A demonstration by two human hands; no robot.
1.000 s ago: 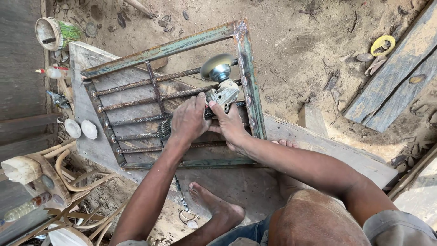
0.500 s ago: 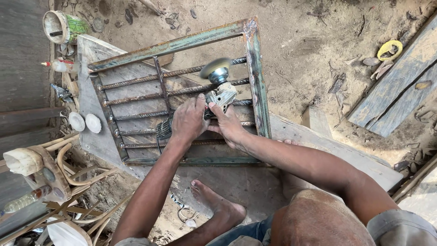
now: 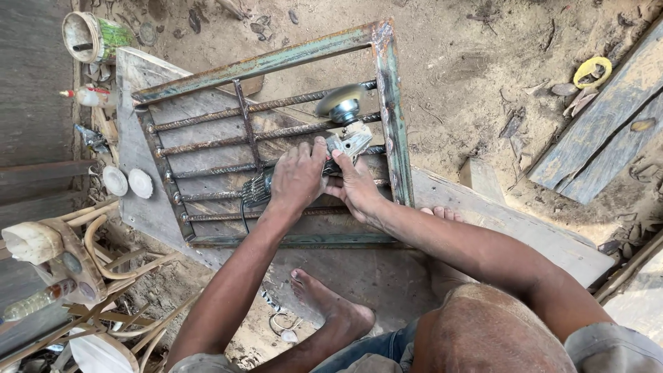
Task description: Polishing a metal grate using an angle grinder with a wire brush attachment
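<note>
Both hands, left hand (image 3: 298, 176) and right hand (image 3: 356, 188), grip an angle grinder (image 3: 343, 128) over a grille (image 3: 276, 138).

One head-worn camera looks steeply down, fairly close, over the person's own head and arms onto sandy ground.

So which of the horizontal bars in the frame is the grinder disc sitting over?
The grinder disc sits over the topmost horizontal bar, nearest the frame's upper rail; the lower bars lie nearer the hands.
</note>
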